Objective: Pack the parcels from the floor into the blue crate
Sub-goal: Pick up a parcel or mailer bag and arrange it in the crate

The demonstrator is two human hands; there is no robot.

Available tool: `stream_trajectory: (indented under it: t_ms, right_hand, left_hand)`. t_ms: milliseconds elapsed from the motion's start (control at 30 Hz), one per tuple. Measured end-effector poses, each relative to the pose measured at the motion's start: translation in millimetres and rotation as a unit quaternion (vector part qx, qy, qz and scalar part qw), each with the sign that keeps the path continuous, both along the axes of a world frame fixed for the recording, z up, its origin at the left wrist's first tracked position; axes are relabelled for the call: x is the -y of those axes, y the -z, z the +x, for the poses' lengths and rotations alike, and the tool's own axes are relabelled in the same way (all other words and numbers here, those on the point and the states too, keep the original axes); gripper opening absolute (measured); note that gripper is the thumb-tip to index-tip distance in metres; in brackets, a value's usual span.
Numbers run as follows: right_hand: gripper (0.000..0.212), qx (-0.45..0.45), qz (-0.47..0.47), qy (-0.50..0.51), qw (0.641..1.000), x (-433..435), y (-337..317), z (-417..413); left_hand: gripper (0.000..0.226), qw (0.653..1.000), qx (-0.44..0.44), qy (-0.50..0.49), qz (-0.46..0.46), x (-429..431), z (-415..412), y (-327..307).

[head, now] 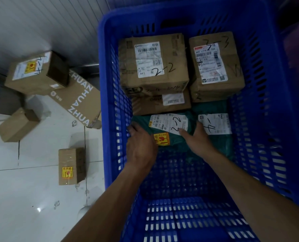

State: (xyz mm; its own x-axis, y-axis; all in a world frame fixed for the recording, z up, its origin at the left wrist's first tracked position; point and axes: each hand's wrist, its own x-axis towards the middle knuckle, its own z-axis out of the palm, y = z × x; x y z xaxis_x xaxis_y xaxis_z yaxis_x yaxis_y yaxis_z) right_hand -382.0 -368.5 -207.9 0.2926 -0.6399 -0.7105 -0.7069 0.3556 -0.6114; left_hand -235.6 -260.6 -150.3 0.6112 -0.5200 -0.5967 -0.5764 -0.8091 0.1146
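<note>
Both my arms reach into the blue crate (pixel 260 105). A green bag parcel (pixel 173 139) with a white label and a yellow sticker lies on the crate floor. My left hand (pixel 140 145) holds its left end and my right hand (pixel 196 138) grips its right side, thumb on the label. A second green bag parcel (pixel 215 126) lies just to the right. Behind them stand two cardboard boxes, one marked 2-2 (pixel 154 62) on top of a lower box (pixel 161 103), and another (pixel 216 65) at the far right.
On the white tiled floor left of the crate lie several cardboard parcels: a small box with a yellow sticker (pixel 71 165), a plain box (pixel 17 124), a long printed box (pixel 80 102) and a box (pixel 37 72) leaning on it. A grey wall stands behind.
</note>
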Motion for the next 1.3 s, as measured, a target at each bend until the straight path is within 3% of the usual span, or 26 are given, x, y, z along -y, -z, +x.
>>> stream_trajectory:
  t_ms: [167,333,433,533,633,900,1133,1300]
  right_hand:
    - [0.089,-0.054,-0.086,-0.049,0.994,-12,11,-1]
    - [0.092,-0.086,-0.165,-0.138,0.973,-13,12,-1]
    - [0.083,-0.139,-0.288,-0.218,0.922,-13,3,2]
    - [0.049,-0.128,-0.421,-0.31,0.843,-17,-1,4]
    - [0.028,-0.081,-0.386,-0.412,0.821,-25,3,3]
    - [0.061,-0.145,-0.298,-0.481,0.812,-8,22,17]
    - [0.064,-0.189,-0.273,-0.495,0.803,2,30,37]
    - [0.058,-0.17,-0.221,-0.473,0.836,4,19,34]
  left_hand:
    - [0.087,0.998,-0.053,-0.037,0.014,1,5,20]
    - [0.085,0.997,-0.064,-0.026,0.016,-2,7,37]
    - [0.083,0.997,-0.067,-0.024,0.009,-5,4,46]
    - [0.084,0.995,-0.097,0.005,0.017,-12,1,50]
    - [0.083,0.994,-0.104,0.022,0.018,-16,0,52]
    - [0.097,0.988,-0.139,0.045,0.044,-12,-1,65]
    - [0.11,0.985,-0.147,0.055,0.067,-7,-3,76]
    - [0.102,0.986,-0.148,0.04,0.066,-6,4,70]
